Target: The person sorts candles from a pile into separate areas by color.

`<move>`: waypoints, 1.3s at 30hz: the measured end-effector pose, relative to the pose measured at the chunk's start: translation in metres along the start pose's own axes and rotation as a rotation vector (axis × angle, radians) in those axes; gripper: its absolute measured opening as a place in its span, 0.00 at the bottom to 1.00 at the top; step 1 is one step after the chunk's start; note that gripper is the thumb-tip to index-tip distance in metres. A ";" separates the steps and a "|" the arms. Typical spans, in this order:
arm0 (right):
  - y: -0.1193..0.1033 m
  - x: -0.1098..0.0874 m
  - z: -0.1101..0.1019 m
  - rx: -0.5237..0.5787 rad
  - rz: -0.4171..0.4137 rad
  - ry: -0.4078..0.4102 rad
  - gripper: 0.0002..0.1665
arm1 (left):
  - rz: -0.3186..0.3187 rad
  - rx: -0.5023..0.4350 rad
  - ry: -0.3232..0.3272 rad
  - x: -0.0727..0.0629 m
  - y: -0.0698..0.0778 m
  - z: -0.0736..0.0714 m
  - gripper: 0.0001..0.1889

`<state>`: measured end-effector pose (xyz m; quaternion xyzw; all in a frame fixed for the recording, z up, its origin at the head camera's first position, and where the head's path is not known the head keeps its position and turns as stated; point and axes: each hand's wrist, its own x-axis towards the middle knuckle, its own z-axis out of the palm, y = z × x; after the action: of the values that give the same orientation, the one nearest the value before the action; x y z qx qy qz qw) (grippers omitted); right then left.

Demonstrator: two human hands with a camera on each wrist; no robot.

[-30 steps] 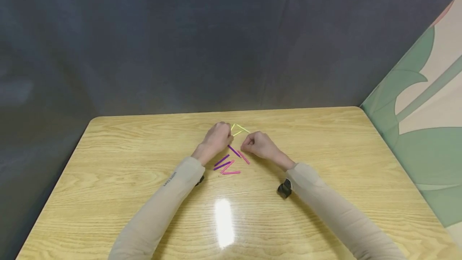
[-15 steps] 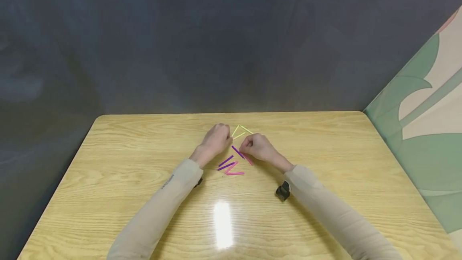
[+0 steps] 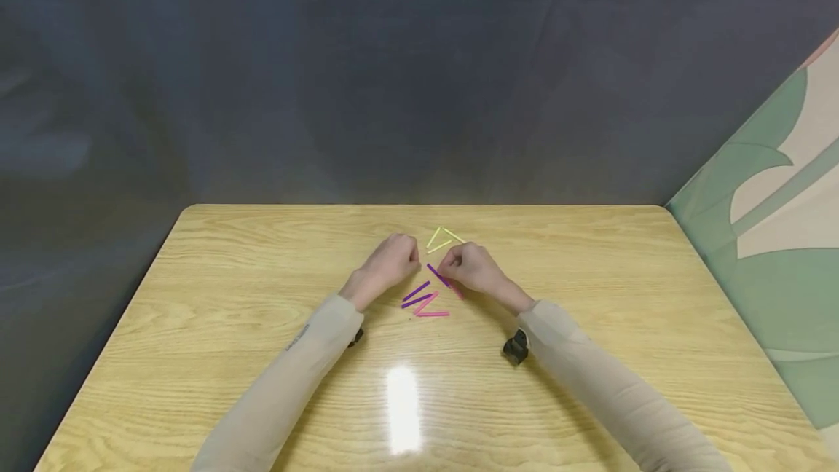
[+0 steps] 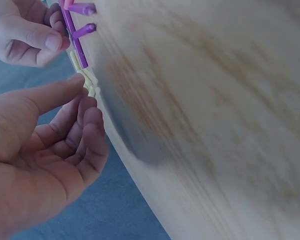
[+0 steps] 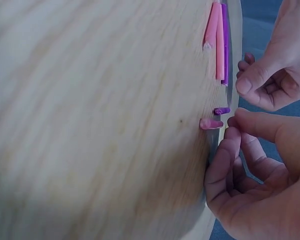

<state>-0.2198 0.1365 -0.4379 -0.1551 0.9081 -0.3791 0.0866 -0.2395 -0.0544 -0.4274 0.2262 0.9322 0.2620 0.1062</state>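
In the head view, my left hand (image 3: 391,259) hovers left of the sticks with its fingers loosely curled; in the left wrist view no stick shows between thumb and fingers. My right hand (image 3: 476,266) pinches at the upper end of a slim pink stick (image 3: 457,293), its fingertips hiding that end. A purple stick (image 3: 435,272) slants close alongside. Beyond both hands, three yellow sticks (image 3: 440,247) form a rough triangle. Nearer to me, two purple sticks (image 3: 416,300) and two pink sticks (image 3: 432,314) lie at angles, some overlapping.
The sticks lie on a wood-grain table (image 3: 275,384) whose far edge meets a dark curtain (image 3: 419,79). A patterned green and cream panel (image 3: 780,239) borders the right side. Black wrist cameras (image 3: 515,347) hang under both cuffs.
My left hand has drawn back from the yellow sticks, which now lie apart from it. The right fingers have closed in on the pink stick's upper end. The head view has shifted slightly.
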 end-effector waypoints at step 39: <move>-0.014 0.003 0.009 -0.074 0.058 0.037 0.06 | -0.016 -0.072 -0.133 -0.035 0.006 0.006 0.13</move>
<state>-0.2171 0.1202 -0.4350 -0.1247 0.9272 -0.3452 0.0753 -0.2053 -0.0639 -0.4265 0.2315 0.9149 0.2788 0.1779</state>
